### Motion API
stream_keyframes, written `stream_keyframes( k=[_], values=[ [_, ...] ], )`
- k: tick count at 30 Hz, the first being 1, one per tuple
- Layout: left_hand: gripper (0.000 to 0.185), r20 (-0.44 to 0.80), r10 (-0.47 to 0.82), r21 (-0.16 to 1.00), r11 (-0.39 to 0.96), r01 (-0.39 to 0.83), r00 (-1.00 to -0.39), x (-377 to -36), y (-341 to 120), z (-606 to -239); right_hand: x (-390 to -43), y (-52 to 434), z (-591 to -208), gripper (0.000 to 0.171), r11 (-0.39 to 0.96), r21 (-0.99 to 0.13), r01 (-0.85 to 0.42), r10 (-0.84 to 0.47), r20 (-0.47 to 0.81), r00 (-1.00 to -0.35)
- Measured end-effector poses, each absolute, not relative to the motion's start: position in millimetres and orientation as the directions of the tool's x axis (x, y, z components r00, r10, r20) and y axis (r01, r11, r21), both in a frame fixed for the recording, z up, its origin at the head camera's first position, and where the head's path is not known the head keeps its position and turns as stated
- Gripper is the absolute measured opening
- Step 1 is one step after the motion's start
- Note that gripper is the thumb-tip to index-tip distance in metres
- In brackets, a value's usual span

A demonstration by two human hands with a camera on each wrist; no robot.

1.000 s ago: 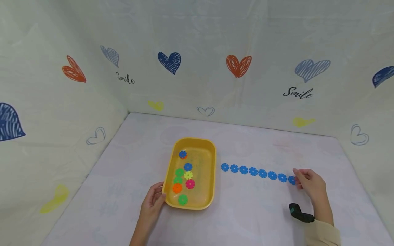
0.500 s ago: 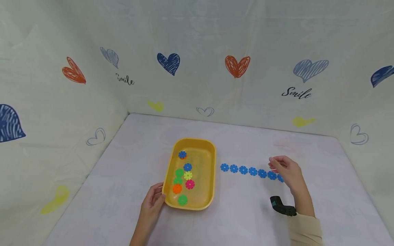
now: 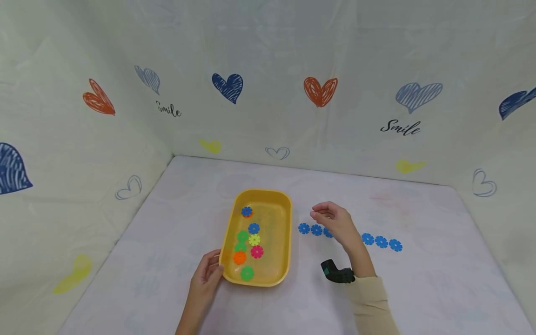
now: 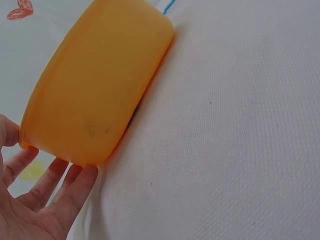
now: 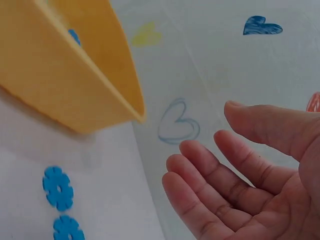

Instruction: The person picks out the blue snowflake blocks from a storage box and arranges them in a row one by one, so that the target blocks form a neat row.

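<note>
So far you are laying a row of blue discs (image 3: 381, 242) on the desk (image 3: 439, 279), running from just beside the right wall of the yellow tray (image 3: 284, 274) toward the desk's right edge; several lie visible, and part of the middle of the row is hidden under your right hand (image 3: 335, 223). Judging by what is left in the tray, two more blue discs (image 3: 253, 228) are waiting there, one of them seemingly resting on an orange piece near the far end, alongside green, yellow, orange and pink discs (image 3: 257, 251) that are lying nearer the tray's front edge. So the blue sorting looks mostly done, with a little left.

Your right hand is hovering above the row's tray-side end, fingers (image 5: 200, 200) loosely spread and lightly bent, holding nothing; the wrist view shows an empty palm. Your left hand (image 3: 207, 274) is steadying the tray at its near left corner, fingers (image 4: 75, 187) straight beneath the wall and thumb at the rim, resting against it rather than squeezing.
</note>
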State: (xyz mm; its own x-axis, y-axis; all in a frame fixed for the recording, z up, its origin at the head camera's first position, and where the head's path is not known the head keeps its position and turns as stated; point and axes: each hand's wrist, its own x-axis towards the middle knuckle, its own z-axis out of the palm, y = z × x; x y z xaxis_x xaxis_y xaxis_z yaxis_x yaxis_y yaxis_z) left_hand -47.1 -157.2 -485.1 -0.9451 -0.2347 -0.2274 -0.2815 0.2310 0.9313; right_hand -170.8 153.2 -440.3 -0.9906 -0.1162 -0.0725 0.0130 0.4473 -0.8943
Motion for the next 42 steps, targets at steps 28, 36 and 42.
stream_keyframes(
  k=[28, 36, 42],
  values=[
    [0.035, -0.217, -0.240, 0.933, 0.234, -0.274, -0.946, -47, -154, -482, -168, 39, -443, 0.031, 0.391, -0.919, -0.047, -0.365, -0.108, -0.925],
    [0.036, -0.224, -0.246, 0.929, 0.239, -0.284, -0.943, -47, -157, -484, -177, 24, -456, 0.027, 0.424, -0.906, 0.004, -0.371, -0.178, -0.911],
    [0.036, -0.226, -0.239, 0.935, 0.220, -0.279, -0.944, -48, -157, -485, -180, 19, -463, 0.026, 0.444, -0.896, 0.007, -0.379, -0.195, -0.904]
  ],
)
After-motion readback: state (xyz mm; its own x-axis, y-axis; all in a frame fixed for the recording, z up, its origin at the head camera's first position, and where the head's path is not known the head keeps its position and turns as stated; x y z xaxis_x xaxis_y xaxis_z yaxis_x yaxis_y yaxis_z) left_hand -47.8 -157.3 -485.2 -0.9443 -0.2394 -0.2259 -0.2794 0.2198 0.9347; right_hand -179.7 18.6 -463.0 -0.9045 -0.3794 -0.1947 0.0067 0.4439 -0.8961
